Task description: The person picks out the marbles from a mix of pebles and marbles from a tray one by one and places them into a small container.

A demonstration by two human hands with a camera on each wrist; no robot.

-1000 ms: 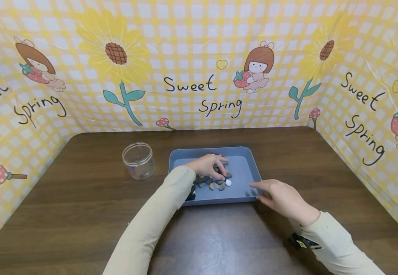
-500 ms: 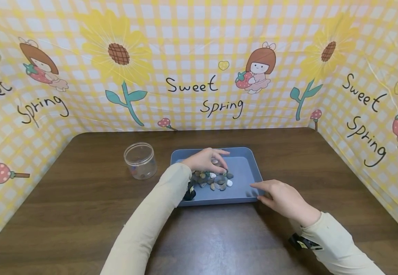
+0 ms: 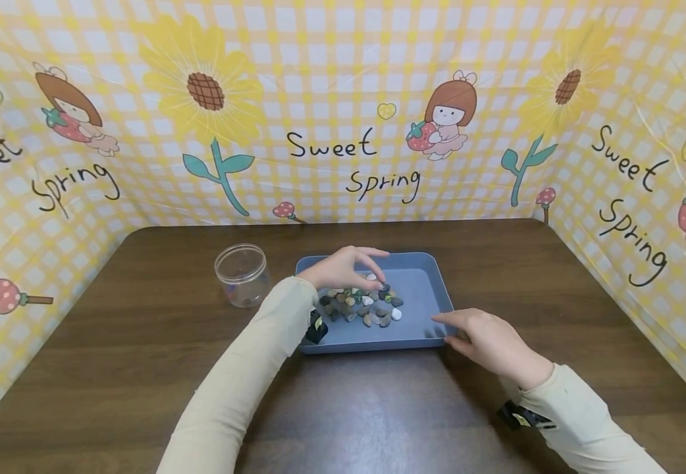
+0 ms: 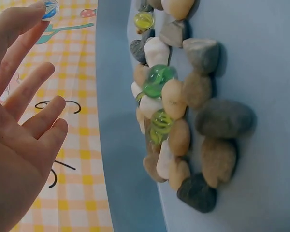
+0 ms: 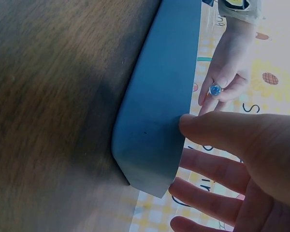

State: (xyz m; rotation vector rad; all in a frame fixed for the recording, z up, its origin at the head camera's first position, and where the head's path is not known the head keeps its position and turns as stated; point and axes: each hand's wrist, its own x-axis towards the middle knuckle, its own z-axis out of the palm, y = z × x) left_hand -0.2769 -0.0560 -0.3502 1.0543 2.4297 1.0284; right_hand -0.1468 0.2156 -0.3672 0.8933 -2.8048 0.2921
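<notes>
My left hand (image 3: 343,268) is raised above a blue-grey tray (image 3: 372,344), pinching a clear glass marble with a blue core (image 4: 50,10) between thumb and index finger. The other left fingers (image 4: 46,108) are spread, holding nothing. Below lies a bed of brown, grey and white pebbles (image 4: 220,162), with green marbles (image 4: 159,79) and yellowish ones (image 4: 144,20) mixed in. At the tray's near right corner my right hand (image 3: 491,342) holds the wall, its thumb (image 5: 222,130) against the outside and its index finger reaching over the inside.
A clear, round, lidless jar (image 3: 242,280) stands left of the tray; small coloured spots show low in it. The brown wooden table (image 3: 141,342) is walled at the back and sides by a yellow checked cloth (image 3: 319,79). Bare tray floor (image 3: 420,299) lies right of the pebbles.
My left hand has lifted off the pebbles and drawn back a little toward the left with the marble, uncovering more of the pile. My right hand stays at the tray corner.
</notes>
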